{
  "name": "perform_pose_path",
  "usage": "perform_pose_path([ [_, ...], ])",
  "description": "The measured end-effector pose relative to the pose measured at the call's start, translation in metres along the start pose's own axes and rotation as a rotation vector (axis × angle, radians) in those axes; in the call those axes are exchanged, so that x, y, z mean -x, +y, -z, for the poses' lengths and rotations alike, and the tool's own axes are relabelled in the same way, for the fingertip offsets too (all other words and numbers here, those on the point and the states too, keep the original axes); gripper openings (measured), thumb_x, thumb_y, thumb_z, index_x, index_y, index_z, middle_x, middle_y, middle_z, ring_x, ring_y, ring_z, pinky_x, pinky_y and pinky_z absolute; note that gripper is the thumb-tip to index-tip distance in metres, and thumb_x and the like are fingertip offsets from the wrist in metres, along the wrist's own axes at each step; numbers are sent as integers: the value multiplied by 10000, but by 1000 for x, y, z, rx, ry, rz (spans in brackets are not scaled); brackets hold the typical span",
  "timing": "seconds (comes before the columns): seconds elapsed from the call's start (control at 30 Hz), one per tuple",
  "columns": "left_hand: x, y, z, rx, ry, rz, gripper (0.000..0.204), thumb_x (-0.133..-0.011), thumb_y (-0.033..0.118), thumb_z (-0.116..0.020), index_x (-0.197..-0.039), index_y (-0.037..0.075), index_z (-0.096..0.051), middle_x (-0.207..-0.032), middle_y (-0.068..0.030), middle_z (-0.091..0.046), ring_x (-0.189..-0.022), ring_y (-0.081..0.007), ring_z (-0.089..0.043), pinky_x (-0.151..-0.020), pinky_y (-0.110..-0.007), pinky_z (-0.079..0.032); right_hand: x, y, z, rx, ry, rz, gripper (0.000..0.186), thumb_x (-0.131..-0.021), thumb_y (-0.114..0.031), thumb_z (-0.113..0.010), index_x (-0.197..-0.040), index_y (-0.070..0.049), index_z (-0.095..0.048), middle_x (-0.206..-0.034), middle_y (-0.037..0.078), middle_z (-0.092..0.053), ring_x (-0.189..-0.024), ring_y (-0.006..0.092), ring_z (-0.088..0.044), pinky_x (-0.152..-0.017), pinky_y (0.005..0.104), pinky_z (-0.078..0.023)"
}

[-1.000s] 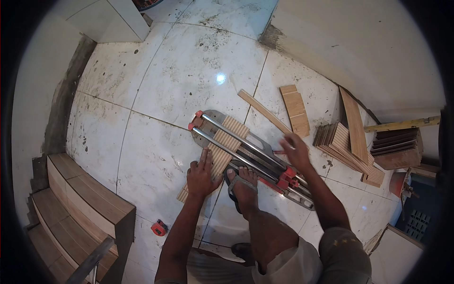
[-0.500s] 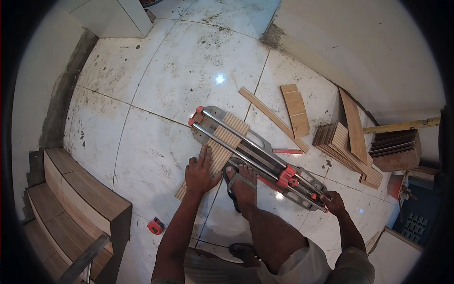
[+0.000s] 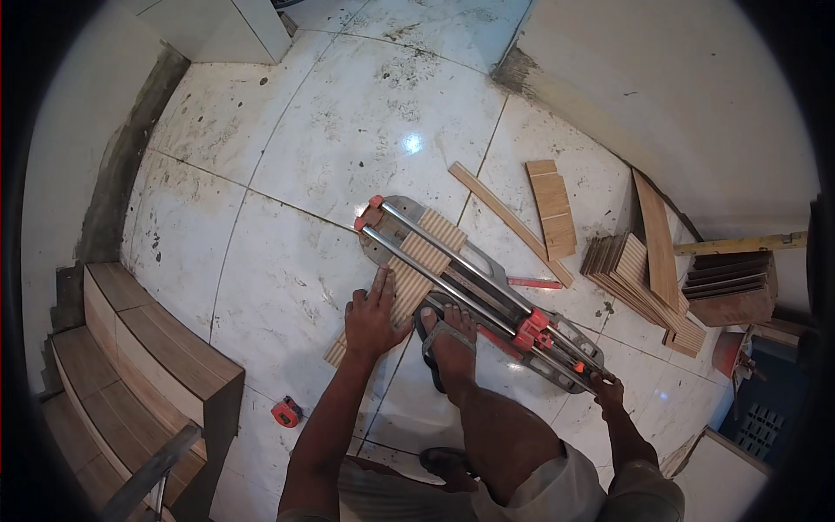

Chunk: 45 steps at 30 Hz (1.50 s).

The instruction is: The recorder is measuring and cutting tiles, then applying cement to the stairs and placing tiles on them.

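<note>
A manual tile cutter [image 3: 532, 329] with two steel rails and a red carriage lies slantwise on the floor before me. Under its rails sits a ribbed light-brown tile [image 3: 407, 289], which sticks out toward the lower left. My left hand [image 3: 372, 318] rests flat on the near part of this tile, fingers stretched out and pointing at the rail. At the cutter's lower right end, my right hand [image 3: 609, 391] is closed around the handle, whose grip is mostly hidden by the fingers. My sandalled foot [image 3: 454, 344] is beside the cutter, close to the tile.
A red tape measure [image 3: 286, 411] lies left of my legs, near wood-look steps [image 3: 165, 339]. To the right are a narrow strip [image 3: 509, 222], cut tile pieces [image 3: 551, 209], a stack of ribbed tiles [image 3: 622, 270] and a yellow level [image 3: 739, 246] by the wall.
My right hand has moved slightly down with the handle, its wrist now turned differently. My left hand stays on the tile. The whole view has shifted a little.
</note>
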<state>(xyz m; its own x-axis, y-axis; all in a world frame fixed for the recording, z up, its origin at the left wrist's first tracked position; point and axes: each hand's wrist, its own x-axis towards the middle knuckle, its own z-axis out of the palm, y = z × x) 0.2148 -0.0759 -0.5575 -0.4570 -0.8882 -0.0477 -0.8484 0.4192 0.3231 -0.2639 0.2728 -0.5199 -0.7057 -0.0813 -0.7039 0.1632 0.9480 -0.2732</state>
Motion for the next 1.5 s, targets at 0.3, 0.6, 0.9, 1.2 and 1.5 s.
perform_pose_path([
  [0.3,-4,5,1,-3,14,-10,952,-645,444,-810,-1457,73,-477,-1583,-60,-405,-896,-299,-580,-757,-425,-543,-43,26,-17,-320,157,64,654,-756,-197,-836,-1225,46,-450,-1107,148,-611,-1009,232,-622,-909,383,-508],
  [0.6,-2,3,3,-25,-8,7,941,-657,455,-796,-1460,81,-480,-1582,-44,-411,-894,-302,-584,-764,-431,-543,1,-1,-5,-429,209,107,449,-822,-230,-738,-1119,-6,-485,-967,102,-618,-859,181,-607,-759,342,-511],
  [0.9,-2,2,0,5,11,-7,927,-653,453,-796,-1442,74,-493,-1580,-50,-414,-888,-299,-587,-754,-426,-540,37,-38,7,97,-49,601,361,-960,-327,-679,-762,-57,-544,-672,11,-554,-623,82,-455,-568,289,-410],
  [1.2,-3,4,-2,-11,32,-11,935,-668,492,-793,-1444,66,-492,-1580,-60,-411,-879,-303,-583,-756,-426,-543,75,-125,-63,584,-168,1147,287,-1000,-352,-578,-1072,-98,-690,-893,162,-684,-808,366,-688,-684,449,-543],
  [1.5,-2,5,0,14,5,4,883,-684,470,-773,-1420,54,-521,-1592,-65,-391,-917,-318,-591,-765,-433,-575,102,-182,-137,614,-182,1125,306,-996,-381,-552,-1041,-99,-662,-907,175,-673,-846,396,-665,-708,499,-526],
])
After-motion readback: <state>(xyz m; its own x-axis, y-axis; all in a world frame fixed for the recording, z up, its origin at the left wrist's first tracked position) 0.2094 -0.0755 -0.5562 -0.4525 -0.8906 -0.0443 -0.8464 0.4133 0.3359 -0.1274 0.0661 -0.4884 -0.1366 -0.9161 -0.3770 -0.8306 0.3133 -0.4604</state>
